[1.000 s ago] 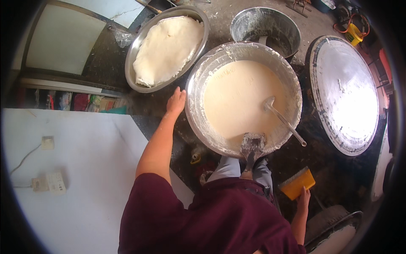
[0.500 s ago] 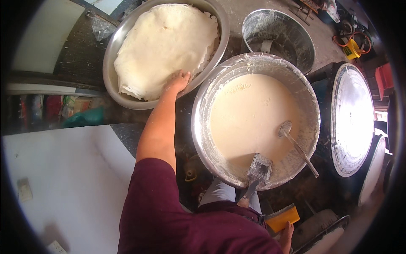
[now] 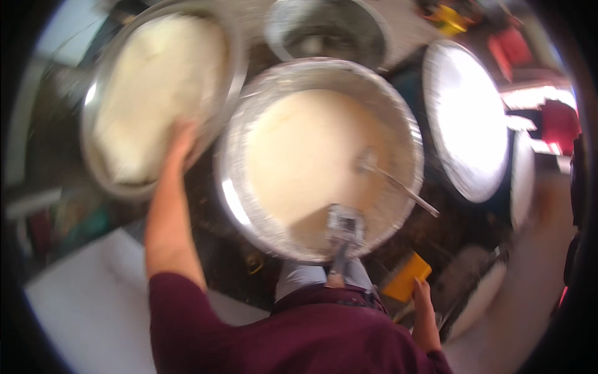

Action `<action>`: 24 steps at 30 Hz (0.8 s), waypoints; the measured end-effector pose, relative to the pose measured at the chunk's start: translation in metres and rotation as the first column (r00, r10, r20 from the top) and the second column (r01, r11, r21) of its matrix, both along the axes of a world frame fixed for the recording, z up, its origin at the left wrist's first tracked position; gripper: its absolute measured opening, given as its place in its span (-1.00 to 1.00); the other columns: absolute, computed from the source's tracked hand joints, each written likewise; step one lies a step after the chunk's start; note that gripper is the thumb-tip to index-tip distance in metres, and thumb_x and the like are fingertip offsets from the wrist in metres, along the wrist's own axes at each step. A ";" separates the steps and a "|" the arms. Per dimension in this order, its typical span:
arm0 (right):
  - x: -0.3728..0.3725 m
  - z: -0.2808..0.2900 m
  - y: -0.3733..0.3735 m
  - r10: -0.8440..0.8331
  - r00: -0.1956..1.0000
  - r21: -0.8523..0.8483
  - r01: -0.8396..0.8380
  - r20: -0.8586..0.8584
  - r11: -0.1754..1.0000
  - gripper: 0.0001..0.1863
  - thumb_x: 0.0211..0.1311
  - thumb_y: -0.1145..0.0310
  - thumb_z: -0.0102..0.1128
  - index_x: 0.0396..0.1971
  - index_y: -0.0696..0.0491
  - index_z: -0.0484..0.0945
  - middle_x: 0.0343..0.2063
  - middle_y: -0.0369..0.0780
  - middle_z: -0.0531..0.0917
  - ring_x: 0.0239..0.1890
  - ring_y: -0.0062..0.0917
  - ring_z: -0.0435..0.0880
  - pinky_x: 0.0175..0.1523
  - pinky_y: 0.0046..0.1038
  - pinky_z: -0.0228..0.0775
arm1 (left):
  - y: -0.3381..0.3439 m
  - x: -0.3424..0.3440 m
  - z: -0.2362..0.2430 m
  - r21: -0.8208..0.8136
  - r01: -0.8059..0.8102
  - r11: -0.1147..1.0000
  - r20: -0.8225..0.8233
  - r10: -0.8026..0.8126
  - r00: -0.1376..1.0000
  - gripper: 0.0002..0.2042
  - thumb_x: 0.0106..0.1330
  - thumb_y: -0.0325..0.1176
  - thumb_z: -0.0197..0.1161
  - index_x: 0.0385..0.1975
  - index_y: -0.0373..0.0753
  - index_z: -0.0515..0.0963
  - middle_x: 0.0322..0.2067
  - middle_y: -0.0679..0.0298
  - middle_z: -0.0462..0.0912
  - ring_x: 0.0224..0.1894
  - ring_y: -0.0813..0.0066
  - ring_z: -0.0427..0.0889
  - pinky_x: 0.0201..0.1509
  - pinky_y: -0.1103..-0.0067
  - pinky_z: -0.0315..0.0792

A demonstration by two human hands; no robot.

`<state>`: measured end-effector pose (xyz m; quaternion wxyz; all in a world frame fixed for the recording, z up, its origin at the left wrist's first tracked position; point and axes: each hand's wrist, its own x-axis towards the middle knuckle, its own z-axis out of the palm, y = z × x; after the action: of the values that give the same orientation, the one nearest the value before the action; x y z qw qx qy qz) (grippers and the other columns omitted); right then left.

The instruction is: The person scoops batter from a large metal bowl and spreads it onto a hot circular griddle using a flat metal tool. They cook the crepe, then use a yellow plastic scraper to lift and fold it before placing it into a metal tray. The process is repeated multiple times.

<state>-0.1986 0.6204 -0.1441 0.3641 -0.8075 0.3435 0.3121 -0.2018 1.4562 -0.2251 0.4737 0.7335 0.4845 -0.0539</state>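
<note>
My left hand (image 3: 182,134) touches the near right part of a pile of pale, thin flatbread-like sheets (image 3: 163,68); blur smears its fingers. The pile lies in a wide metal basin (image 3: 235,81). Low on the right, my right hand (image 3: 423,295) is closed on a flat yellow scraper (image 3: 406,277). Between the hands, in front of me, stands a big metal tub (image 3: 232,202) of cream-coloured batter (image 3: 305,156). A ladle (image 3: 398,182) rests in the batter with its handle over the right rim. A batter-caked spatula (image 3: 344,232) leans at the near rim.
Behind the tub is a metal bucket (image 3: 327,28) with a residue-coated inside. A large round, shiny plate (image 3: 464,118) stands to the right, with another pale round surface (image 3: 483,299) below it. A white board (image 3: 81,305) lies at the lower left.
The view has swung to the right, so basin and tub sit further left. My left hand stays on the pile. More of my right hand and the scraper shows.
</note>
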 end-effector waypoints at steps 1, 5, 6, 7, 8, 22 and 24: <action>0.005 -0.007 -0.004 0.058 0.998 -0.049 -0.058 0.012 0.997 -0.81 0.19 0.25 0.03 -0.35 0.06 0.48 -0.68 -0.39 0.43 -0.76 -0.71 0.34 -0.71 -0.61 0.10 | -0.007 0.001 0.004 0.192 0.034 0.981 0.017 -0.038 0.999 -0.44 0.26 -0.06 -0.07 0.15 -0.34 0.15 0.17 -0.07 0.18 0.26 0.17 0.11 0.28 0.40 0.01; 0.023 -0.039 -0.025 -0.049 0.994 0.094 0.040 0.099 0.995 -0.79 0.20 0.28 0.03 -0.29 0.10 0.46 -0.58 -0.36 0.49 -0.67 -0.68 0.39 -0.62 -0.61 0.18 | -0.067 0.004 0.050 0.573 0.076 0.816 0.140 -0.189 0.972 -0.49 0.32 -0.19 -0.07 0.20 -0.33 0.14 0.20 -0.02 0.18 0.26 0.14 0.14 0.30 0.43 0.02; 0.029 -0.049 -0.028 -0.055 0.994 0.160 0.039 0.098 0.986 -0.79 0.20 0.29 0.04 -0.27 0.11 0.46 -0.55 -0.35 0.51 -0.65 -0.66 0.42 -0.60 -0.61 0.21 | -0.101 0.004 0.060 0.576 0.047 0.816 0.231 -0.218 0.948 -0.55 0.30 -0.29 -0.01 0.15 -0.35 0.22 0.16 0.00 0.27 0.21 0.17 0.24 0.26 0.44 0.10; 0.037 -0.059 -0.029 0.027 0.994 0.078 -0.035 0.104 0.996 -0.79 0.20 0.30 0.04 -0.26 0.12 0.45 -0.53 -0.34 0.52 -0.62 -0.65 0.44 -0.58 -0.60 0.24 | -0.138 0.001 0.072 0.522 0.072 0.850 0.273 -0.246 0.930 -0.59 0.28 -0.36 0.02 0.11 -0.36 0.28 0.11 0.02 0.35 0.17 0.21 0.31 0.23 0.47 0.16; 0.046 -0.069 -0.028 0.127 0.985 0.038 -0.132 0.116 0.991 -0.78 0.20 0.30 0.03 -0.25 0.12 0.45 -0.50 -0.33 0.52 -0.59 -0.64 0.47 -0.56 -0.59 0.27 | -0.181 -0.004 0.080 0.556 0.094 0.826 0.353 -0.337 0.873 -0.70 0.26 -0.41 0.04 -0.04 -0.38 0.42 -0.04 0.05 0.50 0.05 0.23 0.46 0.12 0.48 0.29; 0.379 0.082 -0.012 0.676 0.389 -0.464 -0.510 0.626 0.724 -0.69 0.14 0.27 0.06 -0.19 0.15 0.47 -0.43 -0.09 0.61 -0.42 -0.38 0.59 -0.27 -0.42 0.39 | -0.556 -0.079 0.086 -0.358 0.028 0.933 -0.090 -0.064 0.994 -0.61 0.18 -0.19 0.21 -0.14 -0.39 0.41 -0.36 0.21 0.54 -0.34 0.48 0.52 -0.24 0.58 0.42; 0.439 0.088 0.015 0.846 0.285 -0.693 -0.487 0.450 0.532 -0.68 0.12 0.16 0.01 -0.18 0.01 0.47 -0.36 -0.06 0.60 -0.30 -0.14 0.57 -0.20 -0.24 0.37 | -0.567 -0.066 0.086 -0.571 -0.103 0.815 -0.082 0.068 0.994 -0.64 0.20 -0.25 0.20 -0.12 -0.36 0.37 -0.28 0.20 0.51 -0.28 0.52 0.51 -0.23 0.58 0.44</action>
<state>0.2409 0.6351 -0.0565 0.1126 -0.9795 -0.1666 -0.0106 -0.2682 0.8889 -0.1392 0.6600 0.5325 0.4917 -0.1974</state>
